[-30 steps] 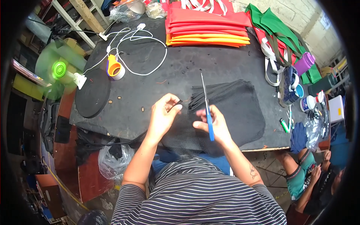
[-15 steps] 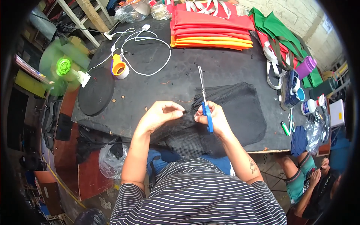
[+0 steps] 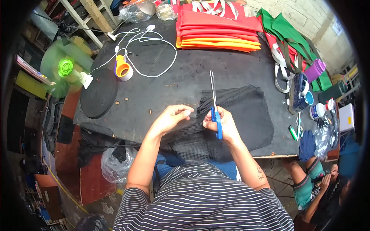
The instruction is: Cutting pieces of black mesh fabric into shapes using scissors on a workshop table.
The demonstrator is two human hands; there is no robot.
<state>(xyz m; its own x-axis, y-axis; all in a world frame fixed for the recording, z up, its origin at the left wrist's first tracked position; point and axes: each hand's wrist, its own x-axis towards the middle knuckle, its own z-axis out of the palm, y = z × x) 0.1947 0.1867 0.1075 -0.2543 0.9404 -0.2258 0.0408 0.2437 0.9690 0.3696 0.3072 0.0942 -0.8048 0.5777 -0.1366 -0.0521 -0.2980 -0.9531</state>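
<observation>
Blue-handled scissors are in my right hand, with the metal blades pointing away from me. The thumb and fingers of that same hand also pinch an edge of black mesh fabric. My left hand hovers just left of the mesh, thumb and fingertips pressed together; anything between them is too small to make out. Black mesh pieces lie stacked under and right of my right hand, and part of the mesh hangs over the near table edge toward my lap.
Folded red and orange bags are piled at the back of the black table. A tape dispenser, white cable and spinning green fan stand left. Bottles and a green lighter lie right. Another person sits at lower right.
Both hands have shifted slightly right. The scissors moved right with my right hand, their blades now nearer upright. My left hand has come a little away from the mesh edge.
</observation>
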